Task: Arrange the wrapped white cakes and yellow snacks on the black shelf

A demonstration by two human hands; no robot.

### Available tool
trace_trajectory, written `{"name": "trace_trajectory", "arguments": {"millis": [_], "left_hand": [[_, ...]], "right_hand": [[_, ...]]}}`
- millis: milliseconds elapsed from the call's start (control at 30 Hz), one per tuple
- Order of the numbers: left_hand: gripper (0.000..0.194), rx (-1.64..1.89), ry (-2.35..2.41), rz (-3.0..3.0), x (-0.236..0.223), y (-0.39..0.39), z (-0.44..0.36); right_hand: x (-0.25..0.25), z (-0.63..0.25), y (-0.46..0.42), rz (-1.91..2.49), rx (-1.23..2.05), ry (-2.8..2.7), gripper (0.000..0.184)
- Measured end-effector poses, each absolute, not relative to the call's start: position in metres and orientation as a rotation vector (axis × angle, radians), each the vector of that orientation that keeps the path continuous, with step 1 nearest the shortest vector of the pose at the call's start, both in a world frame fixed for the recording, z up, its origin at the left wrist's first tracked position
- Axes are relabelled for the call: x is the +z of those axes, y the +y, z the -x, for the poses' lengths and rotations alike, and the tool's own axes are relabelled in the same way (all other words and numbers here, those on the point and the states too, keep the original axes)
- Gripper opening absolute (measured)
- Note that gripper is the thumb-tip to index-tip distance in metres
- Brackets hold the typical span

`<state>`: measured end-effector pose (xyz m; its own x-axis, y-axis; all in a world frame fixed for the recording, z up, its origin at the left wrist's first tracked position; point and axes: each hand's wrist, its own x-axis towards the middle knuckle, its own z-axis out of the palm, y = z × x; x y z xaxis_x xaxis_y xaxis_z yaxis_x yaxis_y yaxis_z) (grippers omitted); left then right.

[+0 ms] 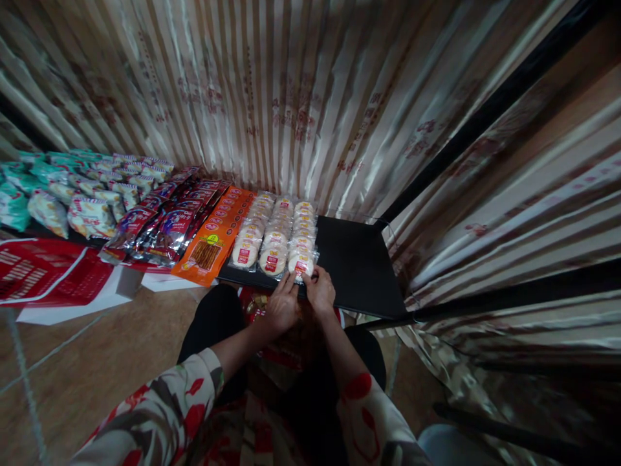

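Three rows of clear-wrapped white rice crackers lie on a black shelf. My left hand and my right hand meet at the near end of the rightmost row. Their bent fingers grip the near edge of the front rice cracker packet, one hand on each side. The fingertips are partly hidden and dim. Left of the crackers lies an orange snack packet with brown sticks pictured on it.
Dark red shiny packets, white packets and green packets line the shelf leftward. A red printed sheet is at the lower left. Black poles and a striped curtain surround the shelf. A red bag sits between my knees.
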<state>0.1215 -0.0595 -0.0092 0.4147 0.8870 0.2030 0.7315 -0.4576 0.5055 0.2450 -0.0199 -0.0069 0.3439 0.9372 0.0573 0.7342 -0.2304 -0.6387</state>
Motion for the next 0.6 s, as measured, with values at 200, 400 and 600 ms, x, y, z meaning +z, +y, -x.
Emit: {"name": "trace_trajectory", "arguments": {"millis": [200,400,600], "left_hand": [[0.047,0.595,1.407,-2.340,-0.016,-0.058,-0.121],[0.040,0.719,1.264,-2.396,-0.021,-0.077,-0.110],[0.041,0.317,1.263,-2.181,-0.061,-0.129,-0.072]], "right_hand": [[-0.002,-0.239,-0.021,2.073,0.476,-1.418,0.035],[-0.007,-0.244,-0.027,1.890,0.499,-1.281,0.040],[-0.041,-0.232,-0.079,1.612,0.440,-1.056,0.037]]}}
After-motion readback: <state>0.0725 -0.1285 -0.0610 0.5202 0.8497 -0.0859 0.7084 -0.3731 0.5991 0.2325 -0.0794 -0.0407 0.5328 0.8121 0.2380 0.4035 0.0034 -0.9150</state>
